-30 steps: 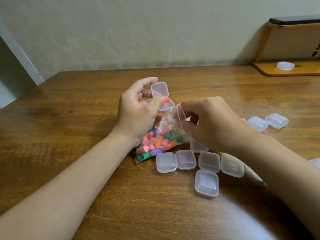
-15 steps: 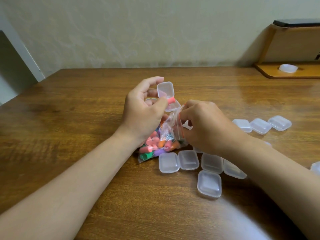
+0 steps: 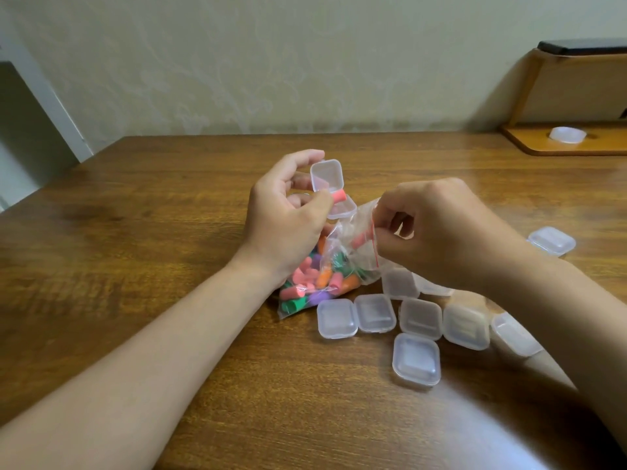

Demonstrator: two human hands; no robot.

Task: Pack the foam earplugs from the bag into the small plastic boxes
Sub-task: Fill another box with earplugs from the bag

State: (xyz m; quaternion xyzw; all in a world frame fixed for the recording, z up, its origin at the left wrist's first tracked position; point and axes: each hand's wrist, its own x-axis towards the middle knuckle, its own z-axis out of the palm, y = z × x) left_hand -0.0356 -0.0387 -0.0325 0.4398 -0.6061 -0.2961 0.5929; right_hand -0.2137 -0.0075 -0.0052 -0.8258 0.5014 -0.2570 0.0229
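Left grip (image 3: 288, 215) holding open box (image 3: 326, 176) with pink earplug (image 3: 338, 195) at frame centre, right grip (image 3: 441, 232) pinching bag (image 3: 336, 269) mouth, closed boxes (image 3: 337, 318) lower right.

table (image 3: 169, 232): glossy wood | boxes (image 3: 416, 361): frosted plastic | bag (image 3: 353, 228): clear crinkled plastic

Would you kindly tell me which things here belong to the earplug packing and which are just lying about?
Part of the job: the bag of earplugs, the open box, the pink earplug, the closed boxes.
Lying about: the wooden shelf, the white round object on it.
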